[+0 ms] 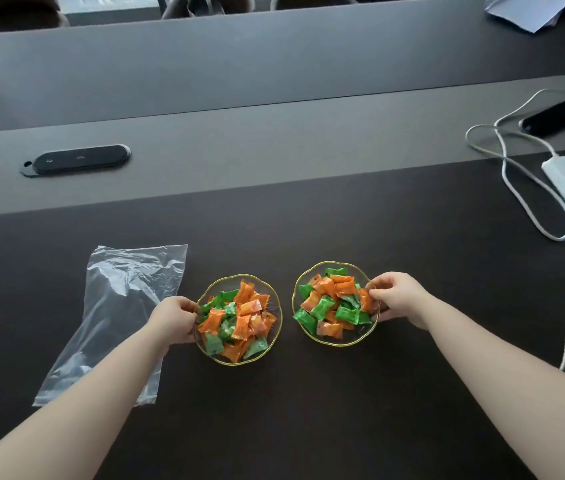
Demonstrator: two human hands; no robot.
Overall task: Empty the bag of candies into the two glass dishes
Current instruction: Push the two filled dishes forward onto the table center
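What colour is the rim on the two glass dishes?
Thin gold rim on both clear scalloped glass dishes, left and right, seen in the head view.

2 dishes (275,344) side by side on the table (343,220); bag (118,306) lies left of them.

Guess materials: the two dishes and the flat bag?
Left dish and right dish: likely clear glass with a thin gold rim, since the table shows through. Bag: thin clear plastic film, glossy and creased, lying flat, apparently empty.
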